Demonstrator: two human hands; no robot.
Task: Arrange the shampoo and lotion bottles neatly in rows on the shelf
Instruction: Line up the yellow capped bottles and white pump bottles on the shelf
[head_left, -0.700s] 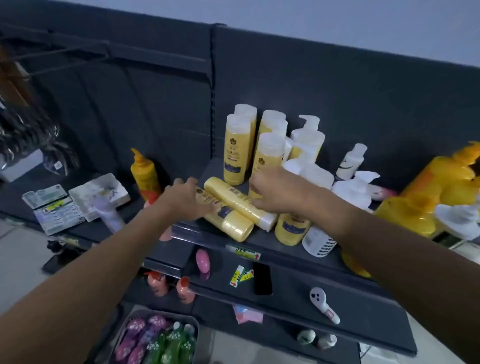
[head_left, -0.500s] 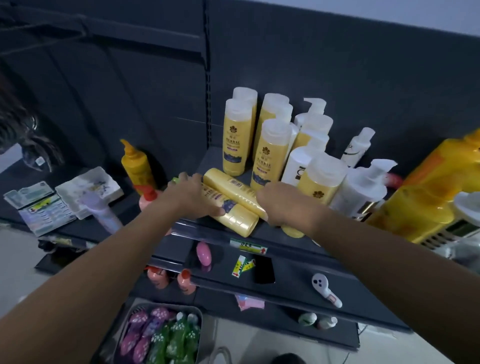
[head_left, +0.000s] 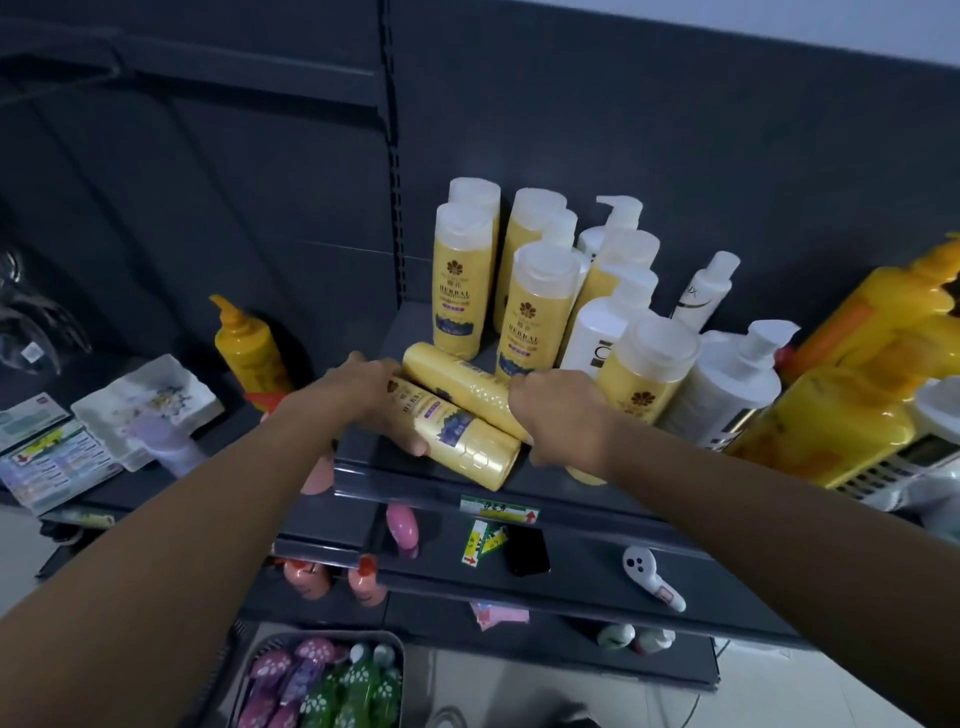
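1. Two yellow bottles lie on their sides at the near left corner of the top shelf (head_left: 358, 470), parallel, touching, slanting from far-left to near-right.
2. Near bottle (head_left: 457, 441): label up, flat end at the shelf's front edge. Left hand (head_left: 358, 400) is curled over its far-left end, thumb under the near side, fingers closed on it.
3. Far bottle (head_left: 462, 387): lies just behind the near one. Right hand (head_left: 558, 415) covers its near-right end, fingers bent down around it; grip looks closed, fingertips hidden.
4. So both hands sit at opposite ends of the pair, left hand far-left, right hand near-right, bottles between them.
5. Behind, standing upright: a cluster of yellow herbal bottles with clear caps (head_left: 460, 291), roughly in rows running to the back wall. One more capped yellow bottle (head_left: 647, 374) stands just right of the right hand.
6. Right of those: white bottles, including a pump bottle (head_left: 727, 384) and a slim tilted one (head_left: 704, 288). Further right, big yellow jugs (head_left: 831, 421), crowded together.
7. Left, lower level: a yellow pump bottle (head_left: 249, 348) stands alone, with a white tray (head_left: 150, 405) near it.
8. Lower shelf: pink bottle (head_left: 402, 527), black phone (head_left: 527, 551), white handheld device (head_left: 652, 577).
9. Floor level: bin (head_left: 322, 680) of purple and green pouches.
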